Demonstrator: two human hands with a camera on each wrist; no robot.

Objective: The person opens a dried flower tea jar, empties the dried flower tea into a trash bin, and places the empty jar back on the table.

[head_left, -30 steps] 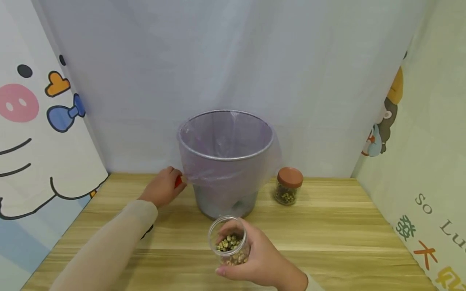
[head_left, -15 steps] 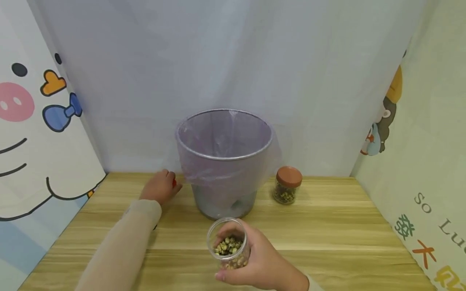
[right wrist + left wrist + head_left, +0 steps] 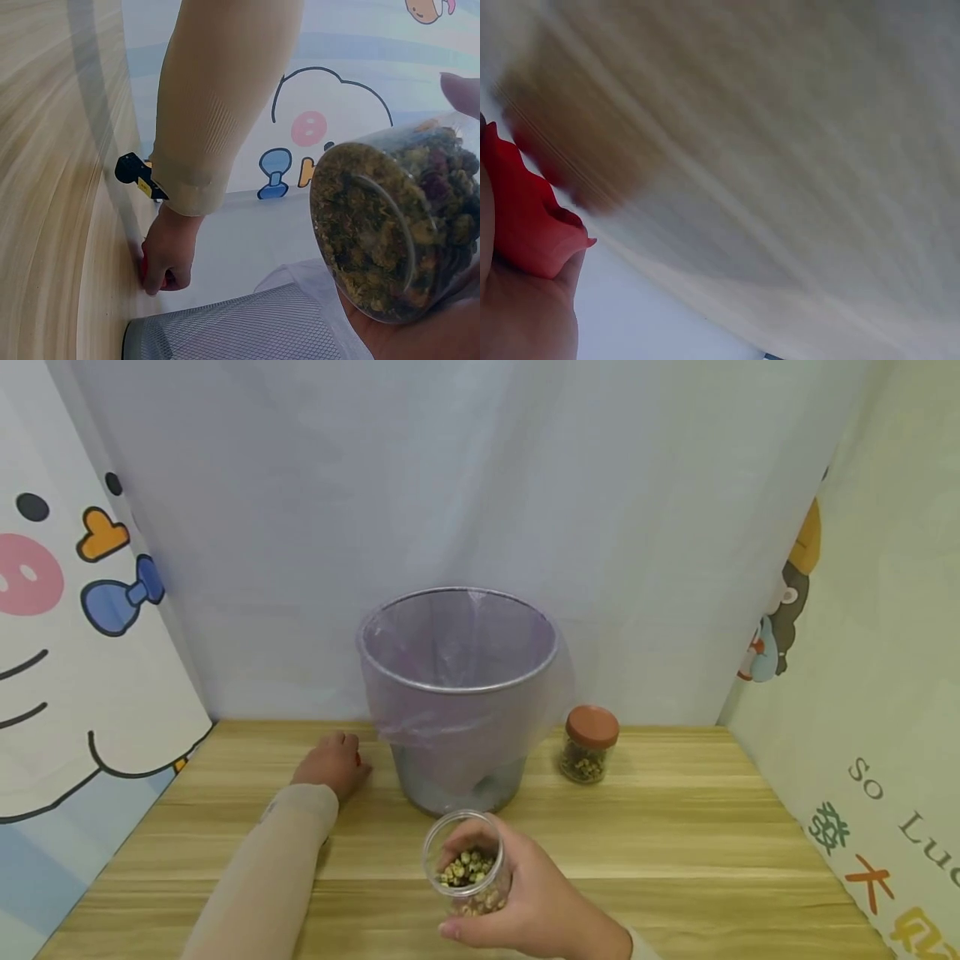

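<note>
In the head view my right hand (image 3: 540, 893) grips a clear, lidless jar (image 3: 480, 897), its mouth tilted up toward me. Dried flower buds (image 3: 467, 868) fill its lower part; the right wrist view shows the jar's base (image 3: 371, 232) up close. My left hand (image 3: 333, 766) is low at the table, left of the bin. Its curled fingers hold a red thing with a wavy edge (image 3: 529, 217), mostly covered by the hand in the head view; its kind is unclear. A mesh wastebasket (image 3: 457, 777) lined with a thin pinkish bag (image 3: 450, 714) stands between and beyond the hands.
To the right of the wastebasket stands a second clear jar (image 3: 583, 762) with an orange-brown lid (image 3: 592, 727), holding dried buds. The wooden table (image 3: 660, 835) meets a pale cloth (image 3: 285, 568) behind and printed panels (image 3: 862, 652) at the sides.
My left hand has moved down and slightly away from the wastebasket, with the red thing now more hidden. The right hand and its jar have stayed nearly still; the head view has shifted slightly.
</note>
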